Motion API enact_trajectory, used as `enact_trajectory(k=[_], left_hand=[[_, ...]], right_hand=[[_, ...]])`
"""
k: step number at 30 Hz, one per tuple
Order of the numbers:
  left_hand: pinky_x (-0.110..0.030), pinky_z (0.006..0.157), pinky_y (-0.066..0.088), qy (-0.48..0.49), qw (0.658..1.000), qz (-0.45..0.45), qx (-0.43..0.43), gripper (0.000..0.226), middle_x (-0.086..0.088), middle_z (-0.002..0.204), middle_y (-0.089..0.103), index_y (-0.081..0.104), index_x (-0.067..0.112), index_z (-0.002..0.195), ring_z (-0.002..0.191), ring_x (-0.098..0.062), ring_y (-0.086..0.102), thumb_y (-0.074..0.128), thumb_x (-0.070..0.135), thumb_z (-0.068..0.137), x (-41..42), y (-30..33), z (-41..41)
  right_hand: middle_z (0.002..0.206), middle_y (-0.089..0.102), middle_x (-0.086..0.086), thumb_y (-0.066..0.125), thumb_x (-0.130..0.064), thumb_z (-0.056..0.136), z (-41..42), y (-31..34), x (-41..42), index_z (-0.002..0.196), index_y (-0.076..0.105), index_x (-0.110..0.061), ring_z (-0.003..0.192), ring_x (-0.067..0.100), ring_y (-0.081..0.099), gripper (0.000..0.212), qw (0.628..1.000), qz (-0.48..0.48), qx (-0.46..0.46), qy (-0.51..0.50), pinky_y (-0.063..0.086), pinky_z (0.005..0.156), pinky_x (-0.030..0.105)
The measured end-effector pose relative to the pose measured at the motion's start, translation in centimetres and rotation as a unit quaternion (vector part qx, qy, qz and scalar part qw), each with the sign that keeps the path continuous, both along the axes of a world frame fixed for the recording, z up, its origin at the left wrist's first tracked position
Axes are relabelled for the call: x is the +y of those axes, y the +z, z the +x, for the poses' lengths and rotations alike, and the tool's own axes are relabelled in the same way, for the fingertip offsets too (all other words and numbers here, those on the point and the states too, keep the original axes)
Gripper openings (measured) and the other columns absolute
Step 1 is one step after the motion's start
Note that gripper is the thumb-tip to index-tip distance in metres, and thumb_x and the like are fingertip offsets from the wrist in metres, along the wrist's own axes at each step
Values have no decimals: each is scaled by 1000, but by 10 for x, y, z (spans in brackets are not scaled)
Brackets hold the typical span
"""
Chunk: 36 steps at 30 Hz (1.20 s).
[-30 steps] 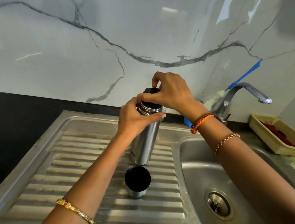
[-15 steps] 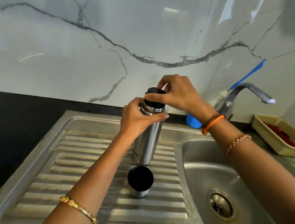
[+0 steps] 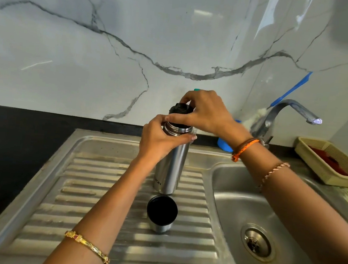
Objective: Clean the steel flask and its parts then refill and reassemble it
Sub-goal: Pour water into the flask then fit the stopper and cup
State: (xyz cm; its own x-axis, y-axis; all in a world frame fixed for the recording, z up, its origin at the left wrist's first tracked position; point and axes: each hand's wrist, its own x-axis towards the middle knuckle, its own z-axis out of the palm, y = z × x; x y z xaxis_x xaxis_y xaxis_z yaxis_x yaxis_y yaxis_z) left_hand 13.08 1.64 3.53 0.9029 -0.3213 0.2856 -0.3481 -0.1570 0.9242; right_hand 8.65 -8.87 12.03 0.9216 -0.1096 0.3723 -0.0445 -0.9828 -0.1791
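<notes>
Left hand (image 3: 160, 139) grips flask (image 3: 171, 163) neck; right hand (image 3: 204, 111) pinches stopper (image 3: 180, 109). Cup lid (image 3: 161, 213) off at 6 o'clock; washing apparently pending.

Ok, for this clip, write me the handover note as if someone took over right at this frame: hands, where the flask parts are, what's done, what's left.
Left hand grips the neck of the upright steel flask, which stands on the ribbed steel drainboard.
Right hand pinches the black inner stopper, which sits tilted at the flask mouth; whether it is going on or coming off cannot be told.
The steel outer cup with black lining stands mouth-up on the drainboard, in front of the flask.
Done: outer cup off.
Left: settle the stopper, then fit the cup. No water is seen at the tap.
</notes>
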Motion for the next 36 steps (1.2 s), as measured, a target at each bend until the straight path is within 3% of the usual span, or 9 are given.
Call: enact_trajectory(k=[2, 4, 7, 9, 13, 22, 29, 33, 36], left_hand=[[-17, 66, 47, 3, 1000, -2, 1, 54, 13, 82, 60, 55, 23, 95, 77, -3, 59, 87, 36, 53, 0, 0, 0], [-17, 69, 48, -6, 1000, -1, 1, 57, 10, 86, 63, 57, 20, 100, 81, -6, 60, 87, 37, 54, 0, -1, -2], [-11, 65, 45, -18, 1000, 6, -2, 60, 11, 89, 61, 56, 19, 105, 80, -2, 59, 86, 37, 56, 1, -1, -5], [-5, 57, 42, -19, 1000, 7, 0, 56, 17, 82, 58, 53, 21, 101, 74, 5, 55, 86, 34, 57, 2, -2, -6], [-1, 53, 41, -10, 1000, -3, -1, 55, 17, 79, 58, 55, 18, 99, 71, 5, 56, 87, 32, 56, 4, -3, -4], [-6, 54, 42, -11, 1000, 19, -4, 50, 17, 78, 59, 56, 21, 92, 71, 6, 56, 87, 35, 56, 7, -3, 0], [-3, 58, 44, -60, 998, 28, -6, 52, 13, 85, 63, 57, 21, 98, 77, 5, 57, 87, 31, 57, 7, -2, -2], [-10, 65, 43, -50, 997, 40, -32, 55, 13, 85, 63, 58, 22, 99, 79, 2, 58, 88, 30, 54, 9, -5, -2], [-14, 66, 47, -31, 999, 23, -35, 50, 11, 83, 63, 56, 27, 89, 80, -4, 60, 89, 29, 52, 7, -14, -4]], right_hand=[[85, 54, 2, 71, -56, 69, 6, -8, 3, 93, 58, -11, 80, 21, 52, 53, 998, 21, -39, -35, 35, 64, 29], [89, 55, -1, 72, -57, 68, 3, -3, 0, 97, 58, -13, 83, 17, 53, 54, 998, 56, -1, -20, 37, 63, 26], [118, 55, -2, 73, -37, 76, -12, 18, -7, 124, 55, -20, 110, 12, 50, 54, 967, 226, 107, 52, 40, 84, 20], [127, 56, 1, 70, -16, 80, -18, 23, -10, 128, 53, -17, 118, 12, 50, 52, 948, 268, 145, 96, 41, 92, 18], [107, 66, -3, 71, -6, 72, -11, 16, -5, 117, 64, -20, 101, 9, 57, 47, 985, 117, 100, 79, 43, 77, 11], [68, 56, -7, 83, -44, 58, 1, 11, -6, 91, 70, -19, 69, 11, 52, 43, 996, 79, 26, 24, 38, 54, 17], [96, 54, -5, 67, -48, 77, 8, 28, -7, 116, 59, -22, 85, 14, 48, 47, 979, -88, 162, 91, 40, 71, 25], [83, 58, 2, 51, -56, 75, 8, 15, -5, 102, 58, -15, 76, 20, 51, 50, 972, -131, 146, 128, 38, 58, 26], [76, 54, 5, 36, -58, 68, 10, 2, -1, 87, 47, -15, 73, 25, 50, 48, 975, -157, 109, 114, 35, 60, 31]])
